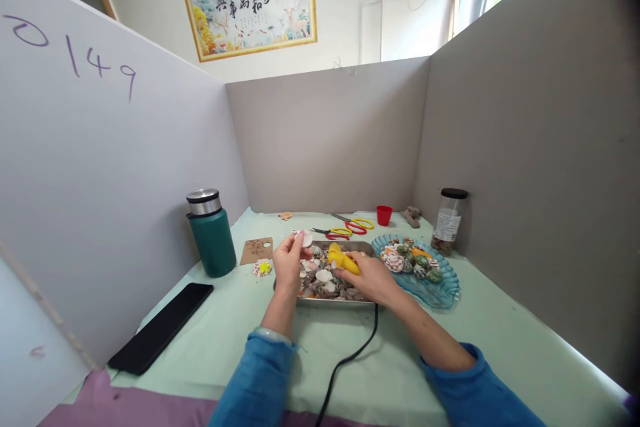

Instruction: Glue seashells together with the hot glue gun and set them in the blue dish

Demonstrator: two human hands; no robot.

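Observation:
Between the thumb and fingers of my left hand (290,260) is a pale seashell (305,239), raised over the far left part of a metal tray (340,303). Mixed shells (324,276) fill this tray. My right hand (373,277) is wrapped round a yellow hot glue gun (343,259) above the tray's right half. From beneath that hand a black cord (353,353) runs down toward the table's near edge. Part of the glue gun is hidden by my fingers.
Right of the tray lies a blue dish (440,290) of shells. Two pairs of scissors (340,232) and a red cup (384,215) are behind it. A green bottle (213,240), brown card (257,251) and black flat case (165,327) lie left; a jar (447,223) stands right.

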